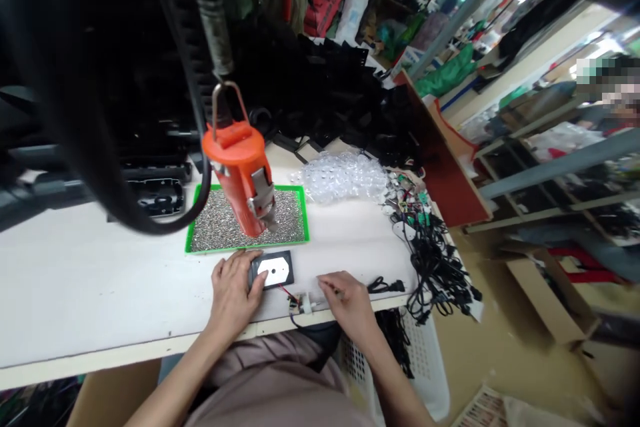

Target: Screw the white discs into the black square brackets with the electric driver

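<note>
A: What takes up the most room?

B: The white worktable (115,280). Across its far side lies a heap of black plastic parts (320,87), and a tangle of black power cords (425,267) spills over its right end. A white plastic basket (431,353) stands below the near edge.

A: And in the middle?

B: A green-rimmed tray (304,207), with crumpled clear plastic wrap (345,177) just to its right. In front of the tray, from this angle, an orange electric screwdriver (235,160) hangs by a metal loop, tip downward.

A: Where are the hands?

B: Both are at the near edge. The left hand (235,290) grips one end of a black rectangular housing (286,267), its thumb on top. The housing lies on the table just this side of the tray, its white plate (276,272) facing up.

A: The right?

B: The right hand (347,297) has its fingertips drawn together over the table. Whether anything is pinched between them, I can't tell.

A: Anything smaller?

B: Between the hands, near the housing, sits a small wired component (305,303). Smallest are the shiny metal pieces (210,220) covering the tray's floor, too tiny to make out singly.
</note>
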The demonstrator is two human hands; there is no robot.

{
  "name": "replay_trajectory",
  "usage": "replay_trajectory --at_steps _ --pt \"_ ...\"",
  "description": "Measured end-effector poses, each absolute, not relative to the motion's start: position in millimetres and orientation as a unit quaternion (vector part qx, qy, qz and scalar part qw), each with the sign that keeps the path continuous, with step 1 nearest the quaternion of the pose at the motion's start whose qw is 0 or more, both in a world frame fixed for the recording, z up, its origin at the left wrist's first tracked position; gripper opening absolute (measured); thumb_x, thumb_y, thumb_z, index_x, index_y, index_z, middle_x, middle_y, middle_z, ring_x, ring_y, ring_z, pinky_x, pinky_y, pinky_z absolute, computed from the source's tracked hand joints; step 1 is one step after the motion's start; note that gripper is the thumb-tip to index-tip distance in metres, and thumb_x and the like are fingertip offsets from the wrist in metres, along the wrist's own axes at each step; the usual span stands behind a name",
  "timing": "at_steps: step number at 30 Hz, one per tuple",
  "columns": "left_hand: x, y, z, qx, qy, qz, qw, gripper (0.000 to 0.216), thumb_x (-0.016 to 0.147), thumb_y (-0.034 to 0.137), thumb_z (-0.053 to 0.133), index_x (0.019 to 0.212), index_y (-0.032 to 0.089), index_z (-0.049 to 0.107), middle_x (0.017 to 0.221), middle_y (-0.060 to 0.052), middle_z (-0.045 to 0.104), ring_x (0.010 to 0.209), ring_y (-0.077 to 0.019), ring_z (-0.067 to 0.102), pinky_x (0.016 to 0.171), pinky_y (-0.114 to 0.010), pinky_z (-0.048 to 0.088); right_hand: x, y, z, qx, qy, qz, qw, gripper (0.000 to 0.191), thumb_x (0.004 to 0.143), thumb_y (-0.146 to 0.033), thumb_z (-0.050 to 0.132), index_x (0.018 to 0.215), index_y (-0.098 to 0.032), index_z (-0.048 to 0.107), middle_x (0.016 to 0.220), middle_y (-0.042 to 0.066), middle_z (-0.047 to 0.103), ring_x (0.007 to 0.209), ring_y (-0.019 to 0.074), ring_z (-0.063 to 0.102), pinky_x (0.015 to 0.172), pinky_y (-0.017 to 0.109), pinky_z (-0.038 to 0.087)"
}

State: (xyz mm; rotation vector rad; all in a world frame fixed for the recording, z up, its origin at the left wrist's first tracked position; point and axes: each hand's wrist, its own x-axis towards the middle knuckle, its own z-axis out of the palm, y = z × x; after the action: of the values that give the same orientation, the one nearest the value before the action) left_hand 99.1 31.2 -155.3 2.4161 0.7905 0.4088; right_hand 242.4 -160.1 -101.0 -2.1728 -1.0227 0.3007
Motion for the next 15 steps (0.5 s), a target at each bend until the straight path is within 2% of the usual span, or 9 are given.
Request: replay_trajectory --at_steps 2,4,7,9,11,15 --pt "99.6 31.7 -157.1 0.903 0.292 0.159 0.274 0.039 0.091 0.043 0.039 0.118 0.020 0.055 0.117 -0.013 0.064 0.119 -0.0302 0.050 0.102 -0.050 0.028 232.0 -164.9 -97.1 -0.836 -0.437 0.114 0.310 0.020 0.088 -0.014 0.053 0.093 -0.022 0.071 0.087 0.002 0.073 0.080 0.0166 0.064 0.078 0.030 0.050" --pt "100.4 32.6 -159.2 0.902 0.293 0.162 0.272 0.039 0.091 0.043 0.039 0.119 0.021 0.054 0.117 -0.013 0.064 0.119 -0.0303 0.050 0.103 -0.050 0.028 220.1 -165.3 -96.6 -0.839 -0.478 0.100 0.239 0.025 0.085 -0.013 0.056 0.104 -0.023 0.068 0.100 0.003 0.072 0.088 0.0175 0.063 0.084 0.032 0.048" --pt "101.9 33.9 -161.5 0.901 0.297 0.164 0.271 0.040 0.090 0.044 0.039 0.120 0.021 0.054 0.120 -0.013 0.063 0.120 -0.0310 0.050 0.104 -0.051 0.026 211.3 -161.5 -100.3 -0.833 -0.522 0.121 0.138 0.043 0.081 -0.024 0.064 0.123 -0.022 0.056 0.115 0.004 0.067 0.100 0.0199 0.059 0.089 0.034 0.045" --pt "102.4 34.3 -161.9 0.902 0.297 0.162 0.269 0.042 0.091 0.044 0.037 0.120 0.019 0.054 0.120 -0.015 0.062 0.121 -0.0316 0.049 0.104 -0.052 0.026 213.7 -158.7 -102.8 -0.833 -0.528 0.131 0.100 0.038 0.083 -0.026 0.065 0.119 -0.023 0.057 0.106 0.002 0.068 0.096 0.0196 0.059 0.087 0.033 0.045" --pt "102.4 34.6 -161.9 0.905 0.293 0.157 0.266 0.043 0.091 0.045 0.036 0.120 0.019 0.054 0.120 -0.015 0.062 0.121 -0.0318 0.049 0.103 -0.052 0.027 221.0 -155.5 -103.9 -0.854 -0.508 0.091 0.064 0.028 0.085 -0.018 0.061 0.113 -0.024 0.059 0.097 0.003 0.066 0.090 0.0199 0.058 0.082 0.034 0.044" --pt "101.7 35.2 -161.4 0.911 0.285 0.152 0.257 0.043 0.092 0.046 0.034 0.120 0.019 0.053 0.118 -0.015 0.063 0.122 -0.0312 0.049 0.103 -0.051 0.028 238.8 -142.7 -106.0 -0.865 -0.501 -0.035 0.003 0.041 0.082 -0.005 0.057 0.120 -0.020 0.054 0.102 0.010 0.061 0.088 0.0231 0.052 0.076 0.035 0.043"
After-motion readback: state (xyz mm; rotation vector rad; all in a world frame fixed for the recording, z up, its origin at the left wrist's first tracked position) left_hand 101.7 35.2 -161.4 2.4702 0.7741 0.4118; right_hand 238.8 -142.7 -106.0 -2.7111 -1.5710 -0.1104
